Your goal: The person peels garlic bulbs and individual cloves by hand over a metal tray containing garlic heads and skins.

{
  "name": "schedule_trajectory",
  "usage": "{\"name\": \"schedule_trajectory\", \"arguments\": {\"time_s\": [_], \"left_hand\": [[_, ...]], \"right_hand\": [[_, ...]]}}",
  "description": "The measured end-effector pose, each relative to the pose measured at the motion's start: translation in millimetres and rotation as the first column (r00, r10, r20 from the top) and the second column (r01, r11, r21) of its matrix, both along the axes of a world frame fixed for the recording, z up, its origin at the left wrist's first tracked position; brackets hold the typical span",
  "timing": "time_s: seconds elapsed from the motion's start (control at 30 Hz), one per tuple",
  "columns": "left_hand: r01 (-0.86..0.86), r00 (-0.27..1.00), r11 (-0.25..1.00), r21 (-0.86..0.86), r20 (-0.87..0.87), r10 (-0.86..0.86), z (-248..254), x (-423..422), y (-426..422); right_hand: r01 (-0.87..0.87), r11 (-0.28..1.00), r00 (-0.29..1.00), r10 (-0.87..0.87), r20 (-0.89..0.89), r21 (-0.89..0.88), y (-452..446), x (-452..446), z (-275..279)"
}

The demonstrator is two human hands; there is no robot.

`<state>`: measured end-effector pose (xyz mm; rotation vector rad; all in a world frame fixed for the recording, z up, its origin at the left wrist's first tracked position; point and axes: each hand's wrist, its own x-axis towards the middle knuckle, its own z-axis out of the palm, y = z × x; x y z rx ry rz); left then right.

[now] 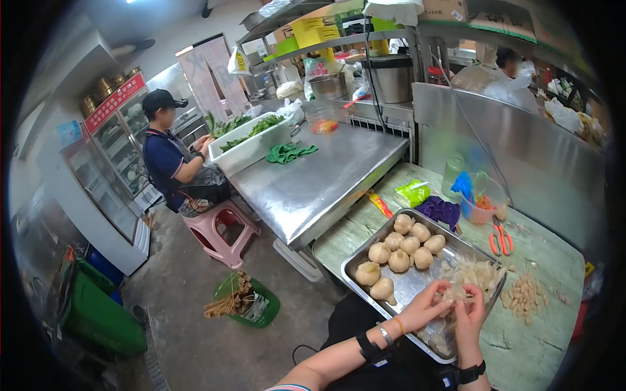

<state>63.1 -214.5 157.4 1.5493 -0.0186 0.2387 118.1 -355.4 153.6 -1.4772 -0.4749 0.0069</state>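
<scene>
Both of my hands meet over the right side of a metal tray (409,298). My left hand (427,305) and my right hand (471,316) pinch a piece of garlic (456,293) between their fingertips, with thin papery skin on it. Whole garlic bulbs (399,260) fill the upper left part of the tray. Loose garlic skins (479,272) are heaped at its right end, and more lie below my hands. To the right of the tray, peeled cloves (523,298) form a pile on the light green tabletop (541,345).
Orange-handled scissors (501,240), a purple cloth (438,212) and a plastic basket (482,202) lie beyond the tray. A co-worker (173,150) sits on a pink stool (222,231) by a white bin of greens (251,144). A green bucket (264,309) stands on the floor.
</scene>
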Motion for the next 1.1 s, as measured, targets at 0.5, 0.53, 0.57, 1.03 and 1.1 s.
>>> {"name": "schedule_trajectory", "arguments": {"time_s": [0.5,0.53,0.57,1.03,1.1], "left_hand": [[-0.074,0.934,0.919,-0.387,-0.349,-0.072,-19,6,-17],[-0.121,0.967,0.922,-0.366,-0.254,0.026,-32,8,-18],[-0.168,0.981,0.919,-0.356,-0.152,0.12,-44,10,-22],[-0.4,0.916,0.901,0.166,0.077,0.393,-7,-5,-26],[-0.414,0.909,0.88,0.233,0.155,0.386,-4,-5,-28]], "right_hand": [[0.194,0.921,0.95,-0.092,0.297,-0.337,5,-9,24],[0.127,0.949,0.971,-0.06,0.231,-0.289,7,-8,20],[0.067,0.97,0.985,-0.027,0.169,-0.234,8,-6,19],[0.077,0.964,0.993,-0.052,0.104,-0.253,23,-6,-16],[0.084,0.98,0.996,-0.087,-0.007,-0.178,25,-6,-24]]}}
